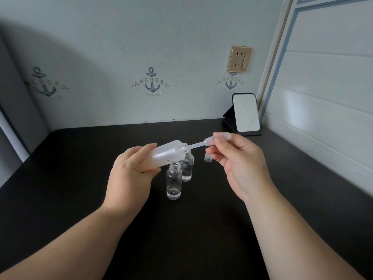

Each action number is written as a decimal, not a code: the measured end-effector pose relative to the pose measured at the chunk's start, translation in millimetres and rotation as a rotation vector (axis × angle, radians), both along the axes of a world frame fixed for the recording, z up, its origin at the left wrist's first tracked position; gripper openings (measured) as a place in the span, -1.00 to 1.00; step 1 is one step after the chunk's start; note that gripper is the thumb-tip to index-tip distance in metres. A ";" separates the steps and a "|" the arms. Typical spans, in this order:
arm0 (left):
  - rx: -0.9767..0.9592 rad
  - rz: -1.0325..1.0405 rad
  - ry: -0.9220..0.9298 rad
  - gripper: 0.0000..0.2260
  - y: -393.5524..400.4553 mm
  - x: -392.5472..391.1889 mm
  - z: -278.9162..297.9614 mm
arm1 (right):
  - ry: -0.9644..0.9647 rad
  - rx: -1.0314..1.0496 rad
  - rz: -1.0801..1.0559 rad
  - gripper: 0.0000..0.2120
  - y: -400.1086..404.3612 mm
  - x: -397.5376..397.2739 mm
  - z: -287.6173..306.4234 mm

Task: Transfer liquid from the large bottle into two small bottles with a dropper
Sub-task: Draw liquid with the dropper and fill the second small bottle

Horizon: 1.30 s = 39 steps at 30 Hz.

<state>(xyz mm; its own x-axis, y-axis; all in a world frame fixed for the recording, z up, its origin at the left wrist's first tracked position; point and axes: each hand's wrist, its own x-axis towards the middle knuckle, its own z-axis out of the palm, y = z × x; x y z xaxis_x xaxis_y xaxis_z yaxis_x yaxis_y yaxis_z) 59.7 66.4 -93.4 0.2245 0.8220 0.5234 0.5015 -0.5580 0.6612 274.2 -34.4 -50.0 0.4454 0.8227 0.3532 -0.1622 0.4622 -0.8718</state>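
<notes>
My left hand grips the large frosted bottle, tilted almost sideways above the table with its open mouth pointing right. My right hand pinches the bulb of a clear plastic dropper; the dropper's thin stem goes into the large bottle's mouth. Two small clear glass bottles stand uncapped on the black table just below. The near small bottle holds a little liquid at its bottom. The far small bottle is partly hidden behind the large bottle.
A small clear ribbed cap sits on the table, right of the small bottles, close to my right fingers. A standing mirror leans at the back right corner. Walls close the table at the back and on the right.
</notes>
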 end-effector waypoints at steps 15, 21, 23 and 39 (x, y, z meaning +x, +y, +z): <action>-0.030 0.018 -0.021 -0.47 0.4 -1.3 1.2 | 0.280 0.035 -0.021 -0.89 -3.8 21.6 6.0; -0.053 0.043 -0.064 -0.51 3.9 -1.4 -0.3 | 0.439 0.101 -0.042 -0.86 -5.7 34.7 4.9; -0.065 0.047 -0.067 -0.53 4.3 -1.9 0.2 | 0.476 0.108 -0.063 -0.88 -6.4 37.4 4.7; -0.241 0.007 -0.157 -0.60 -1.5 2.0 5.6 | 0.599 0.129 -0.073 -0.79 -5.2 39.1 5.6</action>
<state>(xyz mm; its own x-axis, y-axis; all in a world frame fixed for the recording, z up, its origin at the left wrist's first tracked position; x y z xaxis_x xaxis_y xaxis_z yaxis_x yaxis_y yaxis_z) 61.7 64.9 -87.7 0.1501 0.9282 0.3403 0.3857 -0.3720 0.8443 313.2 -39.6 -44.4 0.6506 0.7500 0.1192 -0.5705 0.5863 -0.5751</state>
